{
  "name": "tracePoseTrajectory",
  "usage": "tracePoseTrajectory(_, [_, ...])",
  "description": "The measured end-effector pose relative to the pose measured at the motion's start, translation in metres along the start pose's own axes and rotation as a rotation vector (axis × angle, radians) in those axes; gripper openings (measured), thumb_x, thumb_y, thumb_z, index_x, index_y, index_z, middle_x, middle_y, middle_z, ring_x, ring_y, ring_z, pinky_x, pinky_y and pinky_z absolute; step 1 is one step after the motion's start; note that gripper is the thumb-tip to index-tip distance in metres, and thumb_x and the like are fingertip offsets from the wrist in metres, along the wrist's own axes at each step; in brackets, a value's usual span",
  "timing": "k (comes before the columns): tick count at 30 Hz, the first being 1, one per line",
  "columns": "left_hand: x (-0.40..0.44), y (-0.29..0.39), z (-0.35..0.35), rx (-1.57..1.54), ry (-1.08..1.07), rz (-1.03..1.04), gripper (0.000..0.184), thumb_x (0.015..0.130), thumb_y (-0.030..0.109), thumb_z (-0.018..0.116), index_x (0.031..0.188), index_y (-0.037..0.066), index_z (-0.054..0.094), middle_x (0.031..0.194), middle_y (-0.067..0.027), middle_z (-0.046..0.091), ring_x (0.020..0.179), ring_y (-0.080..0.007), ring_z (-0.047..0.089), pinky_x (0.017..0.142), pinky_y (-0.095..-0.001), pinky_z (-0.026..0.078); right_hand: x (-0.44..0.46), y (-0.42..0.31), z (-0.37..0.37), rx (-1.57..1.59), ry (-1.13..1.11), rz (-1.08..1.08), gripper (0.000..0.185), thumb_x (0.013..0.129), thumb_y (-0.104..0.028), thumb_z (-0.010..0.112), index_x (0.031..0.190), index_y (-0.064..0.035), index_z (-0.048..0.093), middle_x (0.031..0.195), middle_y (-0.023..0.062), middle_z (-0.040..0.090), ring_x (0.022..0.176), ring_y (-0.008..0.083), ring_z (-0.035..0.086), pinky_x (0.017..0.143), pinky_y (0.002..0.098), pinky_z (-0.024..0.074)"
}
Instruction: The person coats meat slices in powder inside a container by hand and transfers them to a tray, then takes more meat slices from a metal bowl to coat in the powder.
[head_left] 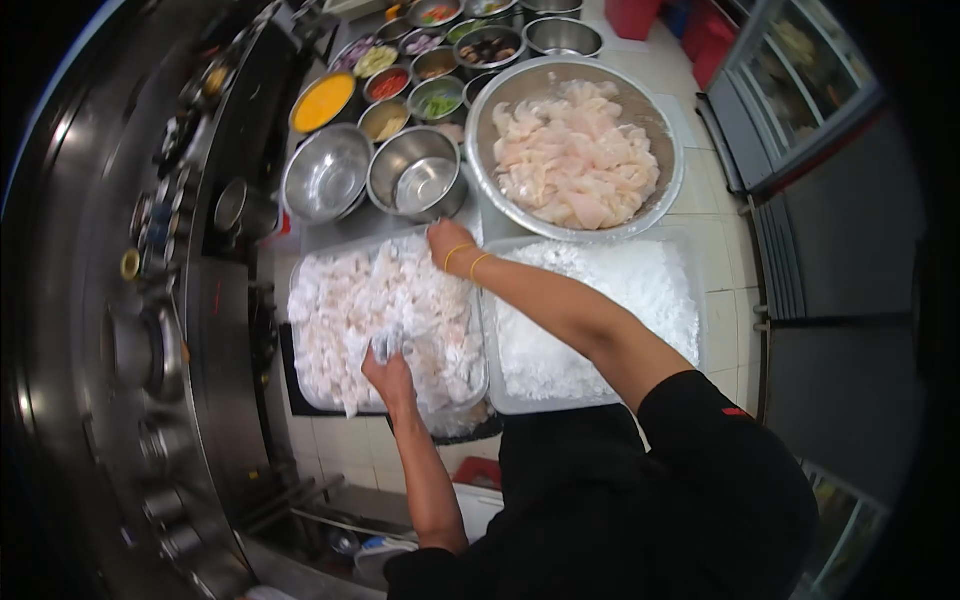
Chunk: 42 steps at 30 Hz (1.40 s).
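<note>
My left hand is down among white-coated pieces of pale flesh in a clear rectangular tray. Its thumb and fingers close around a coated piece, partly hidden by white powder. At the far right corner of the same tray, my right hand is curled, its fingertips hidden. Yellow bands circle that wrist. Beside this tray, a second one holds loose white powder, and my right forearm crosses above it.
A large metal bowl of uncoated pale slices stands beyond the powder. Two metal bowls sit behind the coated pieces. Farther back are several small bowls of chopped ingredients and a yellow liquid. A steel counter runs left; refrigerators stand right.
</note>
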<state>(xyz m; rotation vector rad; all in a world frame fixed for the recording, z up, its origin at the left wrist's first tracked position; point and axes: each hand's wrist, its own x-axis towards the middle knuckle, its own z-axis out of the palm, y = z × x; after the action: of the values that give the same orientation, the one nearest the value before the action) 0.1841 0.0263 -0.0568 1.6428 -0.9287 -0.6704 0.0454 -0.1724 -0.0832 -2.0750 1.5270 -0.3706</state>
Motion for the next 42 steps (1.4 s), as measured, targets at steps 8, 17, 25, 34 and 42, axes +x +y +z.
tracePoseTrajectory(8, [0.041,0.069,0.057,0.02,-0.194,0.218,0.024,0.086,-0.005,0.058,0.11,-0.006,0.065,0.1,-0.0076,0.068,0.092,-0.0143,0.062,0.084,-0.0269,0.048,-0.064,0.006,-0.107,0.136,0.204,-0.206,0.021,0.069,-0.008,0.062,0.087,0.0018,0.066,0.09,0.0229,0.065,0.087,0.0409,0.064,0.081,0.0461,0.0523])
tracePoseTrajectory(17, [0.124,0.166,0.282,0.198,-0.673,0.448,0.035,0.08,0.012,0.053,0.111,0.0,0.063,0.102,-0.0214,0.068,0.099,-0.0351,0.064,0.087,-0.0376,0.048,-0.027,0.172,-0.268,-0.054,0.419,0.224,0.029,0.069,-0.016,0.062,0.087,0.0066,0.067,0.09,0.0278,0.066,0.09,0.0409,0.064,0.084,0.0464,0.0509])
tracePoseTrajectory(25, [0.165,0.142,0.415,0.646,-0.831,0.441,0.056,0.078,0.028,0.046,0.128,0.004,0.055,0.125,-0.0264,0.056,0.118,-0.043,0.051,0.103,-0.0477,0.037,0.039,0.245,-0.246,-0.221,0.231,0.273,0.05,0.078,-0.03,0.049,0.114,0.0044,0.059,0.116,0.0223,0.061,0.118,0.0353,0.052,0.102,0.0484,0.0402])
tracePoseTrajectory(34, [0.164,0.179,0.367,0.869,-0.82,0.304,0.057,0.079,0.032,0.048,0.123,-0.001,0.058,0.131,-0.0271,0.052,0.122,-0.0447,0.048,0.103,-0.0438,0.037,0.008,0.223,-0.286,0.131,0.017,0.461,0.053,0.078,-0.032,0.05,0.116,0.0036,0.062,0.125,0.0265,0.057,0.116,0.039,0.056,0.103,0.0431,0.0401])
tracePoseTrajectory(42, [0.165,0.165,0.363,0.464,-0.903,-0.127,0.058,0.09,0.045,0.043,0.126,0.001,0.057,0.126,-0.022,0.058,0.118,-0.0326,0.055,0.1,-0.0385,0.042,0.005,0.244,-0.286,0.446,-0.11,0.558,0.065,0.087,-0.051,0.048,0.13,-0.0034,0.054,0.135,0.0251,0.05,0.118,0.0353,0.056,0.095,0.0496,0.0445])
